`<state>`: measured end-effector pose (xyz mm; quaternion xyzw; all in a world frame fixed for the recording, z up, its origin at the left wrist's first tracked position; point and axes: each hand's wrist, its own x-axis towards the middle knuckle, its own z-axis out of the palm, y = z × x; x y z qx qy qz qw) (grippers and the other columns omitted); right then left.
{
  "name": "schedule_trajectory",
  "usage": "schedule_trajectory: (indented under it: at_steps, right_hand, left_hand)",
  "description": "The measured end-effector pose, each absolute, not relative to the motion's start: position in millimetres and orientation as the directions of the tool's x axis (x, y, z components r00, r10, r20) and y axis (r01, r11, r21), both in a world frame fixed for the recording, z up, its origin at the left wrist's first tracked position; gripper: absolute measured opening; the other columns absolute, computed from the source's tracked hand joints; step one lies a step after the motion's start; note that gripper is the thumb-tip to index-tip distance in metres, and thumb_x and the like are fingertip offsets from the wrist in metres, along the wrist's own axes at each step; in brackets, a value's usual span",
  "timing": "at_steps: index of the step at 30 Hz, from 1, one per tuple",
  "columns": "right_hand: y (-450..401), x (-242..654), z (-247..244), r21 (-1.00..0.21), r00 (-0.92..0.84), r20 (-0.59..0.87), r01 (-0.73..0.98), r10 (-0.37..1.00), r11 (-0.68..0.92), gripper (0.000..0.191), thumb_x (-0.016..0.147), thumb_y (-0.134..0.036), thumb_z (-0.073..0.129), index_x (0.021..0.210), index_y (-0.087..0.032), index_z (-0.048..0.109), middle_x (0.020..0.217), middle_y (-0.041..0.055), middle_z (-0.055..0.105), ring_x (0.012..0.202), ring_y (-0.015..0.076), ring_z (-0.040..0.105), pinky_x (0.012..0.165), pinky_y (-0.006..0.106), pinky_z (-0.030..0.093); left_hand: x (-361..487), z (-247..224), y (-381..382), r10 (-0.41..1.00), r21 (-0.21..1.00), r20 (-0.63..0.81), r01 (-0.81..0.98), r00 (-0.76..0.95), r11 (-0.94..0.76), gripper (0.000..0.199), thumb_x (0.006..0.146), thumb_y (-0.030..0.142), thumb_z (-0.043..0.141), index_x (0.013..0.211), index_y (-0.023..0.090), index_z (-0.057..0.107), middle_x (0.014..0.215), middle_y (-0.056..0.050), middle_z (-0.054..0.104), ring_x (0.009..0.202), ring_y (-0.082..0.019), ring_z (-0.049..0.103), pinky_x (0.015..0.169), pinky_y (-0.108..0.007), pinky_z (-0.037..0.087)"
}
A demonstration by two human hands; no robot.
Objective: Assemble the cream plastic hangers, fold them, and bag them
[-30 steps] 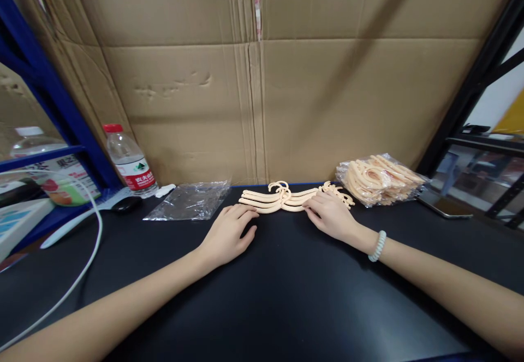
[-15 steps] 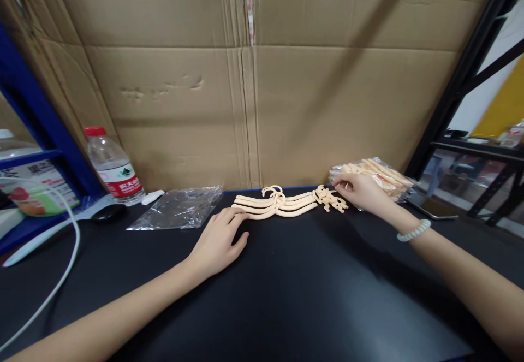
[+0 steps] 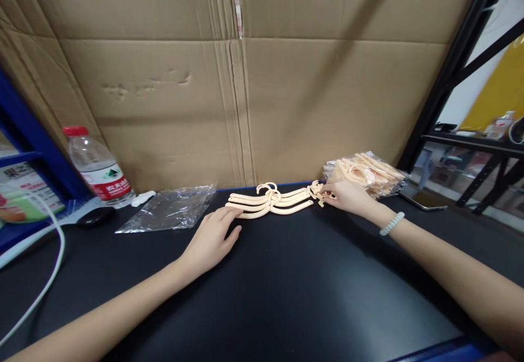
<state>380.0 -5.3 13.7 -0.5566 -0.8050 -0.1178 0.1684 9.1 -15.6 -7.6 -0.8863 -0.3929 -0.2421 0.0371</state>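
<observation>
Several cream-coloured clothes hangers (image 3: 291, 210) lie in an overlapping row on the black table, their hooks bunched at the middle. My left hand (image 3: 209, 237) rests flat beside them, thumb spread, with its fingertips on their left ends. At the right ends sits a little pile of small cream plastic pieces (image 3: 316, 188). My right hand (image 3: 347, 195) is over the right part of this pile, thumb and fingers pinched together at the pieces. The hand covers some of them, so how many it grips is hidden.
Behind my right hand lies a clear bag packed with more cream hangers (image 3: 372, 172). A phone (image 3: 421, 198) is to its right. An empty clear bag (image 3: 167, 208), a black mouse (image 3: 96, 216) and a water bottle (image 3: 100, 168) stand left. Cardboard (image 3: 164, 105) walls the back.
My right hand has come down and left, from beside the bagged hangers onto the pile of small pieces. My left hand stays at the hanger ends. The view has shifted slightly.
</observation>
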Motion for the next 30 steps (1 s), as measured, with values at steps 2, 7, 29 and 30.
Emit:
schedule_trajectory:
  at_steps: [2,7,29,30]
  right_hand:
    - [-5.2,377.0,11.3,0.007,-0.32,0.421,0.937,0.849,0.35,0.013,0.081,-0.017,0.059,0.076,-0.019,0.071,0.079,0.0068,0.066,0.068,0.0201,0.059,0.054,0.026,0.034]
    - [-3.4,370.8,8.2,-0.055,-0.291,0.509,0.928,0.81,0.368,0.021,0.081,-0.019,0.057,0.063,-0.019,0.067,0.07,0.0053,0.065,0.062,0.0185,0.057,0.052,0.026,0.03]
    - [-45.6,331.0,43.7,-0.941,0.173,0.33,-0.018,0.928,0.338,0.035,0.071,-0.04,0.074,0.093,-0.012,0.069,0.083,0.0116,0.073,0.079,0.0235,0.071,0.069,0.032,0.058]
    - [-46.8,329.1,41.0,-0.948,0.159,0.304,-0.043,0.939,0.314,0.035,0.073,-0.042,0.072,0.092,-0.012,0.07,0.085,0.012,0.073,0.08,0.0236,0.071,0.069,0.032,0.057]
  left_hand:
    - [9.6,-8.4,-12.9,0.683,0.142,0.454,0.711,0.572,-0.689,0.029,0.091,0.025,0.044,0.117,0.017,0.055,0.119,-0.011,0.06,0.112,-0.026,0.055,0.097,-0.047,0.044]
    - [8.9,-12.3,-6.5,0.717,0.196,0.446,0.723,0.536,-0.662,0.029,0.09,0.028,0.046,0.115,0.018,0.058,0.118,-0.011,0.058,0.109,-0.027,0.056,0.094,-0.047,0.045]
    - [11.8,1.7,-24.0,0.72,0.473,0.506,0.545,0.475,-0.692,0.014,0.092,0.029,0.046,0.093,0.021,0.057,0.091,-0.003,0.068,0.086,-0.019,0.067,0.075,-0.032,0.053]
    - [11.1,2.3,-26.6,0.725,0.487,0.508,0.539,0.466,-0.687,0.014,0.092,0.03,0.046,0.093,0.021,0.057,0.09,-0.003,0.068,0.085,-0.019,0.068,0.074,-0.031,0.053]
